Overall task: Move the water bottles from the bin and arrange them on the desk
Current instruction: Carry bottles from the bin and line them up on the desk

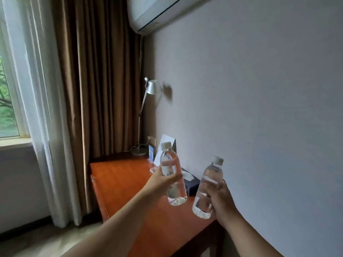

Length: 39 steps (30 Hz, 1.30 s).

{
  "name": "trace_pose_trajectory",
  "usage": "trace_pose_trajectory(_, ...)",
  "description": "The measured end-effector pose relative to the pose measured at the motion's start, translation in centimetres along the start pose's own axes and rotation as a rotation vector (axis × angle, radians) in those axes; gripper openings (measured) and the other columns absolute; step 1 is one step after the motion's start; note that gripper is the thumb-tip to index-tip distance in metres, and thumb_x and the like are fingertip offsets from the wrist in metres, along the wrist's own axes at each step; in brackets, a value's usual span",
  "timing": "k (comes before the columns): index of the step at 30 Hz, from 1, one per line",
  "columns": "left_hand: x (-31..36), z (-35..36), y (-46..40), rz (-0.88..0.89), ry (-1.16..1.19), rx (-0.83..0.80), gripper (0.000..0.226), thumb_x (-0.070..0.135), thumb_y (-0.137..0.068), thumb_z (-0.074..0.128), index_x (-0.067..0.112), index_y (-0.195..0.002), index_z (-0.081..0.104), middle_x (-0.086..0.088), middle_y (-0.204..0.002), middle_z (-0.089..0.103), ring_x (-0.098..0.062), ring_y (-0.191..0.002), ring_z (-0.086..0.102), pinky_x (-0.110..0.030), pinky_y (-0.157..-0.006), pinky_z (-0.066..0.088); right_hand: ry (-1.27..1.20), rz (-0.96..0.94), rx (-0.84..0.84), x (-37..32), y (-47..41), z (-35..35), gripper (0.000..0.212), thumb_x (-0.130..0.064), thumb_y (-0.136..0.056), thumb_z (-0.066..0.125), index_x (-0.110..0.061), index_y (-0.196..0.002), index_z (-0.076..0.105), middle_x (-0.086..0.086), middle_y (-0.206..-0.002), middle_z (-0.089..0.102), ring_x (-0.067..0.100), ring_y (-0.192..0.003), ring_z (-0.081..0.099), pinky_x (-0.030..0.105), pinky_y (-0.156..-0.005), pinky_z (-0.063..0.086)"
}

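Two clear water bottles with white caps are held up in the air above the orange-brown wooden desk (122, 180). My left hand (163, 179) grips the left bottle (172, 173) around its middle, upright and slightly tilted. My right hand (218, 198) is closed around the right bottle (208, 186), which leans to the right near the wall. Both bottles hang clear of the desk top. The bin is out of sight.
At the desk's far end stand a silver desk lamp (148, 101), a blue card stand (151, 152) and a white folded card (165, 141). A dark tissue box (191, 181) lies by the wall. Brown curtains (96, 75) and a window are at left.
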<state>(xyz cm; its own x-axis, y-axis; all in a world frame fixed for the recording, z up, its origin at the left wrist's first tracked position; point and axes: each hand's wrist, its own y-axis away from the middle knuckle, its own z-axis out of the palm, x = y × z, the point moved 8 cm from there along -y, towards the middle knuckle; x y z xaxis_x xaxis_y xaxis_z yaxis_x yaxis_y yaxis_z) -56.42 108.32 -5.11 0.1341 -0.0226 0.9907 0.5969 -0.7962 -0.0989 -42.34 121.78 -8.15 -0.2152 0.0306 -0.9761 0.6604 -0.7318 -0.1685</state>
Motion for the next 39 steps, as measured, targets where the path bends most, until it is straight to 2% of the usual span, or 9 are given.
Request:
trace_pose_trajectory(3,-0.8,-1.7,-5.6,0.020,-0.056,-0.041,0.054,0.037,-0.074,0.082,0.032,-0.121,0.056,-0.003,-0.117,0.067,-0.021,-0.110,0.066,-0.051,-0.103,0.050,-0.034,0.000,-0.059,1.4,-5.5,1.7,0.016,-0.010,-0.070,0.067,-0.011,-0.084,0.060,0.016,-0.080,0.052,0.034,-0.075,0.045,0.033,-0.061,0.044)
trace_pose_trajectory(6,-1.1,-3.3,-11.5,0.025,-0.112,-0.068,0.056,0.027,-0.067,0.085,0.022,-0.118,0.061,-0.006,-0.112,0.069,-0.022,-0.107,0.068,-0.049,-0.103,0.049,-0.068,0.032,-0.050,2.8,-11.3,2.5,0.015,-0.018,-0.070,0.069,-0.015,-0.083,0.063,0.015,-0.076,0.058,0.031,-0.072,0.057,0.032,-0.062,0.049)
trace_pose_trajectory(11,-3.0,-5.5,-20.0,-0.039,-0.080,-0.068,0.081,0.024,-0.057,0.086,0.016,-0.128,0.048,-0.013,-0.109,0.063,-0.028,-0.100,0.067,-0.054,-0.098,0.051,0.010,0.091,0.087,6.8,-19.2,1.4,0.043,-0.031,-0.070,0.077,-0.015,-0.106,0.064,0.012,-0.098,0.072,0.027,-0.090,0.072,0.047,-0.080,0.060)
trace_pose_trajectory(15,-5.0,-5.4,-25.3,-0.073,-0.014,-0.102,0.065,0.026,-0.072,0.077,0.019,-0.127,0.043,-0.014,-0.113,0.060,-0.029,-0.102,0.065,-0.055,-0.099,0.049,0.145,0.142,0.348,9.8,-22.4,-1.2,0.083,-0.040,-0.052,0.091,-0.020,-0.118,0.044,0.005,-0.107,0.065,0.024,-0.098,0.069,0.051,-0.089,0.057)
trace_pose_trajectory(21,-8.6,-2.3,-34.1,0.039,-0.227,-0.316,0.057,0.013,-0.080,0.075,0.020,-0.127,0.043,-0.004,-0.112,0.064,-0.013,-0.098,0.066,-0.024,-0.072,0.051,0.341,0.167,0.535,13.8,-24.6,-3.7,0.064,-0.030,-0.069,0.084,-0.021,-0.121,0.048,0.001,-0.099,0.065,0.017,-0.085,0.069,0.036,-0.076,0.056)
trace_pose_trajectory(24,-11.7,0.3,-38.2,0.129,-0.371,-0.502,0.068,0.011,-0.076,0.075,0.036,-0.128,0.040,0.007,-0.107,0.065,-0.006,-0.096,0.065,-0.017,-0.071,0.051,0.311,0.265,0.641,17.9,-25.2,-4.7,0.068,-0.036,-0.061,0.077,-0.017,-0.121,0.051,0.004,-0.094,0.069,0.021,-0.079,0.072,0.043,-0.077,0.059)
trace_pose_trajectory(28,-16.7,2.7,-41.6,0.175,-0.611,-0.670,0.052,0.024,-0.070,0.077,0.033,-0.114,0.049,0.009,-0.099,0.064,-0.012,-0.090,0.064,-0.023,-0.072,0.050,0.311,0.360,0.791,22.8,-25.1,-5.1,0.072,-0.038,-0.054,0.075,-0.019,-0.120,0.052,0.004,-0.090,0.071,0.022,-0.075,0.072,0.049,-0.081,0.060)
trace_pose_trajectory(33,-22.0,4.5,-43.7,0.196,-0.637,-0.740,0.046,0.022,-0.064,0.082,0.023,-0.102,0.056,0.005,-0.095,0.061,-0.016,-0.089,0.061,-0.026,-0.068,0.048,0.268,0.422,0.867,27.0,-25.1,-3.6,0.058,-0.019,-0.080,0.077,-0.023,-0.126,0.043,0.008,-0.104,0.066,0.023,-0.087,0.069,0.040,-0.080,0.057)
trace_pose_trajectory(39,-26.4,6.5,-43.5,0.293,-0.871,-0.845,0.072,0.034,-0.063,0.087,0.025,-0.124,0.050,0.003,-0.107,0.065,-0.023,-0.099,0.063,-0.033,-0.079,0.050,0.380,0.482,0.880,30.3,-26.6,-4.0,0.085,-0.049,-0.056,0.088,-0.028,-0.129,0.049,-0.003,-0.117,0.066,0.018,-0.104,0.067,0.045,-0.091,0.056)
